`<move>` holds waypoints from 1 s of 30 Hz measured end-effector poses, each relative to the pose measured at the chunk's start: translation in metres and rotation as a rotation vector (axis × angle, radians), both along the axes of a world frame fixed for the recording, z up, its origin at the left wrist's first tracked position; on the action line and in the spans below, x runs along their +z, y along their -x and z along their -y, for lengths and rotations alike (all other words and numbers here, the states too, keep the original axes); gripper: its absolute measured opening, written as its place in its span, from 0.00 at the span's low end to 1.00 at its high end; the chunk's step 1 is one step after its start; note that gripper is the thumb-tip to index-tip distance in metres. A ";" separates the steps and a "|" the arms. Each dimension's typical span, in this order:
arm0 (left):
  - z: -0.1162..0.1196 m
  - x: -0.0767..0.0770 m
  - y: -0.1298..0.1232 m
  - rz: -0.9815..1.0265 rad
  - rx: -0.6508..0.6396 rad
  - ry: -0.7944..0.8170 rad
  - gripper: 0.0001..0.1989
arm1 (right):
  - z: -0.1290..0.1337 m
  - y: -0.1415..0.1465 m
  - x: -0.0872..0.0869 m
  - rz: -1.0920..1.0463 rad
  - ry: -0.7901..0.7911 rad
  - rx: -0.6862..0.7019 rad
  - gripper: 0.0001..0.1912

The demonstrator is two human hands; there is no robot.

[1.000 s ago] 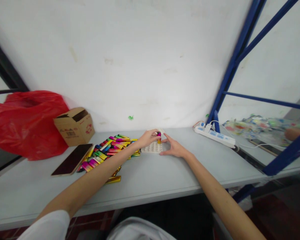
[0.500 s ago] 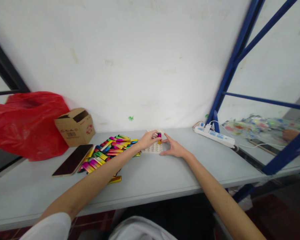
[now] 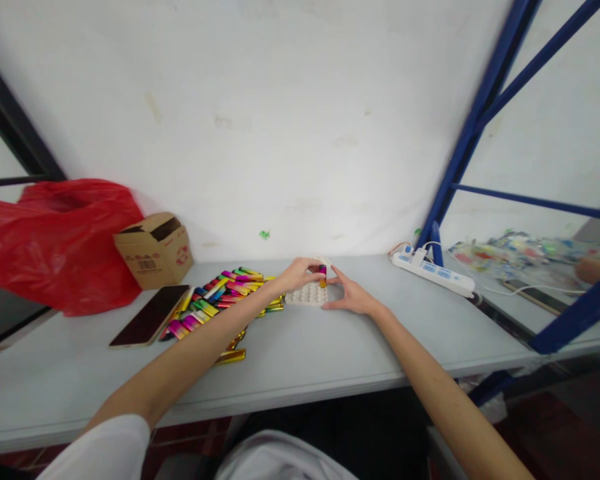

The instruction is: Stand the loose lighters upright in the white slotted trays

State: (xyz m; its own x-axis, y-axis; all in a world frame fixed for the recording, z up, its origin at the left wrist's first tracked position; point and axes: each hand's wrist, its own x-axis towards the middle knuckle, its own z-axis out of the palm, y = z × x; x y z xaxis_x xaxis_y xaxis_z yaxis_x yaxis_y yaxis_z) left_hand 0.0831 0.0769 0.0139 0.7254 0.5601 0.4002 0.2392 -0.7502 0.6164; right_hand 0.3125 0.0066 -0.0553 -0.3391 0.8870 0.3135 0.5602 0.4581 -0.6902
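Observation:
A shiny tube [image 3: 323,276], dark purple at the top and gold below, stands upright over a pale tray [image 3: 306,295] with rows of round bumps or cups. My left hand [image 3: 301,274] pinches this tube between thumb and fingers. My right hand [image 3: 349,296] curves around the tray's right edge, its thumb by the near corner and its fingers spread near the tube. Whether the right fingertips touch the tube, I cannot tell. Left of the tray lies a heap of metallic coloured tubes [image 3: 205,308], partly covered by my left forearm.
A phone [image 3: 150,316] lies beside the heap. Behind it stand an open cardboard box [image 3: 155,255] and a red plastic bag [image 3: 80,253]. To the right, a white power strip [image 3: 433,272] lies near the blue metal frame [image 3: 455,160]. Another person's hand [image 3: 593,269] shows beyond the frame.
The whole view has shifted slightly. My left hand still holds the tube over the tray, and my right hand stays at the tray's right edge.

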 end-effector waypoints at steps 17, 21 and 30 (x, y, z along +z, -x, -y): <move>0.008 0.004 -0.005 -0.137 0.062 -0.024 0.10 | 0.001 0.000 0.002 0.006 -0.002 -0.008 0.69; 0.012 0.017 0.012 -0.139 0.141 -0.070 0.21 | 0.002 0.000 0.001 0.006 -0.017 -0.004 0.69; 0.029 0.036 0.120 -0.418 0.234 -0.043 0.16 | 0.001 0.007 0.006 0.077 -0.074 -0.024 0.57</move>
State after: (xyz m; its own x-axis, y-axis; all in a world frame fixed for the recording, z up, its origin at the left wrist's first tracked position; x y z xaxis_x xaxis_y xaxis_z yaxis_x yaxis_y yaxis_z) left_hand -0.0365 0.0475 0.0498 0.6858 0.7165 0.1277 0.6250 -0.6696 0.4012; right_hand 0.3053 0.0051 -0.0497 -0.3439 0.8705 0.3521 0.6213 0.4921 -0.6098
